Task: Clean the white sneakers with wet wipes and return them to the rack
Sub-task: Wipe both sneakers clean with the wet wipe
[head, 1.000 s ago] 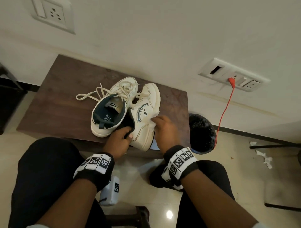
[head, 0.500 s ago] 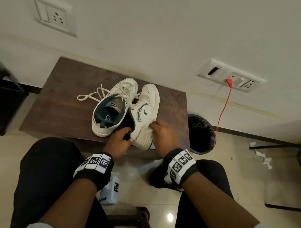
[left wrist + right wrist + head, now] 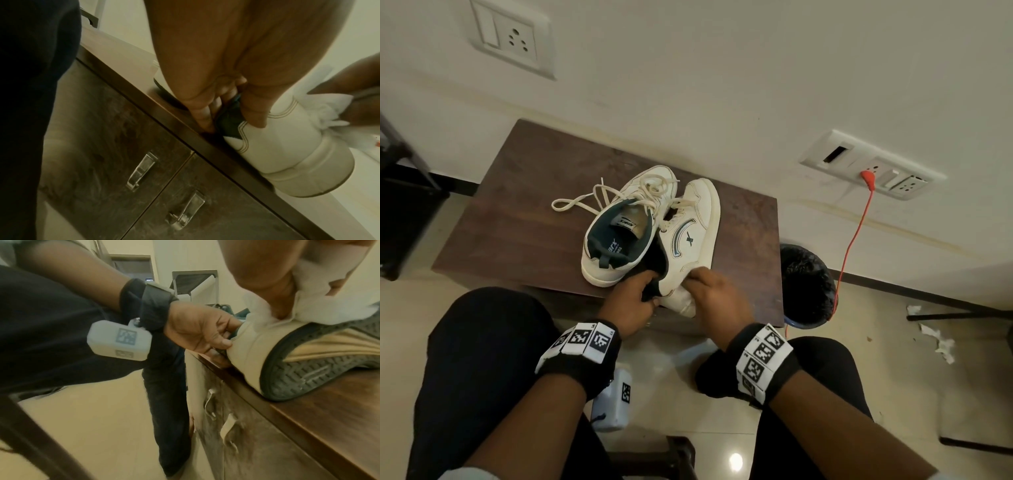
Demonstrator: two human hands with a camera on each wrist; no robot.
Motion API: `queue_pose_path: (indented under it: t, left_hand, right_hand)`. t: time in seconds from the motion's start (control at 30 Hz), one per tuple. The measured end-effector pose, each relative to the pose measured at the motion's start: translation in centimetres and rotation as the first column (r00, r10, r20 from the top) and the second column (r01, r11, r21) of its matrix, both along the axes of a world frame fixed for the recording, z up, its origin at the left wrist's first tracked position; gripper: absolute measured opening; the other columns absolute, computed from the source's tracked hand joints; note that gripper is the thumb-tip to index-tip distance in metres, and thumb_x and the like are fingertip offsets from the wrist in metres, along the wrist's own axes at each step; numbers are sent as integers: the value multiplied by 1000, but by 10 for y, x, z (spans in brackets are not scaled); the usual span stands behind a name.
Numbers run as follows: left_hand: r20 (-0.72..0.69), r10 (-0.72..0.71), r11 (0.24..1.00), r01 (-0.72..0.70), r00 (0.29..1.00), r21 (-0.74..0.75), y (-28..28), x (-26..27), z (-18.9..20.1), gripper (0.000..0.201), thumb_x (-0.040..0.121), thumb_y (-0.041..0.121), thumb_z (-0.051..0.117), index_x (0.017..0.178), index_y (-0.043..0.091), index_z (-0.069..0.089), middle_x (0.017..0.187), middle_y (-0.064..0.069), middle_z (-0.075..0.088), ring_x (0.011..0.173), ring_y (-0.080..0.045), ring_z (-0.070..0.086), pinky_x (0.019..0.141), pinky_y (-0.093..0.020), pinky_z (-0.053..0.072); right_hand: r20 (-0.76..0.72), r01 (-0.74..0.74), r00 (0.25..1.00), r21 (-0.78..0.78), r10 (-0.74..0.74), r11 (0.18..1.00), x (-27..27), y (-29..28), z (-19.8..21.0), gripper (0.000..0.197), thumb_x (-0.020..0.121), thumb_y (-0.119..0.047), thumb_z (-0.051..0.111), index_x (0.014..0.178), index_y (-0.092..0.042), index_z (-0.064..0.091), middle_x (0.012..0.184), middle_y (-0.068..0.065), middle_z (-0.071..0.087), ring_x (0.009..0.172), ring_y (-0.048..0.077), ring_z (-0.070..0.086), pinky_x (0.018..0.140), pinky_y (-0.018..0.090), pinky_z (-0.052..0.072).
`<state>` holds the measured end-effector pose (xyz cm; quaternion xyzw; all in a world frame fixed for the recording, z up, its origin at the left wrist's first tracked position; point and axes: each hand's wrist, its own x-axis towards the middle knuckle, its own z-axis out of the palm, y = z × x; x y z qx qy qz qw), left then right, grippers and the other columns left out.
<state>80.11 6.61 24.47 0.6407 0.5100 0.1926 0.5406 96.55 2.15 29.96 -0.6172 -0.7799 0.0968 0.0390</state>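
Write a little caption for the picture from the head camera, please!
Left hand holds a tipped white sneaker by its collar while the right hand presses a wet wipe against its heel.

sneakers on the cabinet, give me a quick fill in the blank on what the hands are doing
1. The left hand grips the tilted sneaker at its ____.
2. The right hand presses a ____ against that sneaker's side.
3. The other sneaker rests with its ____ untied on the cabinet top.
4. The dustbin stands on the person's ____ side.

Missing words: heel collar; wet wipe; laces; right
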Motion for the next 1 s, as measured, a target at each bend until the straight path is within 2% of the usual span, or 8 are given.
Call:
queue_pose_path:
  t: [0.2, 0.33, 0.47, 0.53, 0.6, 0.73, 0.9, 1.0]
  left_hand:
    - [14, 12, 1000, -11, 1000, -4, -1, -1, -1, 44, 81, -1, 63, 123, 9, 57, 120, -10, 63, 114, -25, 57, 100, -41, 45]
    - [17, -11, 1000, 11, 1000, 1, -1, -2, -1, 40, 80, 2, 63, 119, 14, 59, 115, -6, 66, 109, -23, 59, 97, -42, 47]
    - [20, -40, 998, 39, 999, 43, -1, -5, -2, 38, 74, 3, 62, 108, 20, 62, 102, -3, 69, 99, -24, 63, 87, -41, 50]
    - [26, -26, 999, 25, 999, 30, -2, -4, -1, 40, 75, 1, 61, 112, 18, 62, 106, -5, 69, 102, -24, 62, 89, -40, 49]
    - [16, -10, 1000, 10, 1000, 14, -2, -2, 1, 43, 79, 2, 60, 119, 16, 61, 114, -6, 67, 108, -24, 60, 95, -40, 47]
    - [26, -21, 1000, 21, 999, 2, -3, -1, 0, 44, 83, 3, 59, 125, 17, 57, 121, -3, 64, 114, -21, 57, 99, -41, 46]
    - [193, 34, 999, -30, 981, -22, -3, 4, 11, 20, 89, 7, 58, 109, 12, 61, 107, -5, 66, 105, -19, 61, 94, -43, 48]
    - [321, 79, 997, -71, 944, -34, 0, 7, 29, 18, 83, 1, 55, 97, 10, 63, 93, -4, 68, 90, -13, 64, 82, -33, 52]
  right_hand:
    - [-61, 180, 983, 79, -175, 980, -3, 44, 6, 30, 68, 11, 65, 94, -4, 73, 91, 10, 67, 78, 32, 64, 64, 34, 53]
    - [-48, 29, 999, 103, -25, 994, -13, 22, 5, 31, 62, 7, 74, 91, -5, 73, 92, 10, 67, 75, 31, 64, 60, 32, 55]
    - [56, -211, 977, 67, 207, 975, -18, -4, -2, 19, 79, -10, 56, 90, -6, 71, 94, 9, 64, 79, 28, 59, 56, 32, 51]
    - [91, -234, 969, 62, 228, 970, -20, 0, 0, 14, 77, -8, 64, 88, -4, 70, 92, 10, 63, 77, 28, 58, 55, 32, 50]
    - [78, -147, 987, 89, 140, 985, -24, 12, 3, 16, 69, -1, 72, 85, -3, 70, 90, 11, 63, 76, 28, 57, 52, 30, 48]
    - [7, 113, 993, 119, -115, 986, -28, 42, 13, 24, 66, 8, 69, 86, -4, 72, 91, 10, 62, 80, 29, 58, 57, 32, 49]
    - [-34, -11, 999, 20, 12, 1000, -30, 31, 27, 23, 67, -1, 70, 89, -4, 71, 94, 11, 62, 83, 31, 58, 57, 34, 50]
    - [-47, -121, 991, 49, 124, 991, -29, 6, 35, 24, 69, -1, 72, 93, -6, 71, 96, 10, 64, 83, 30, 59, 60, 34, 52]
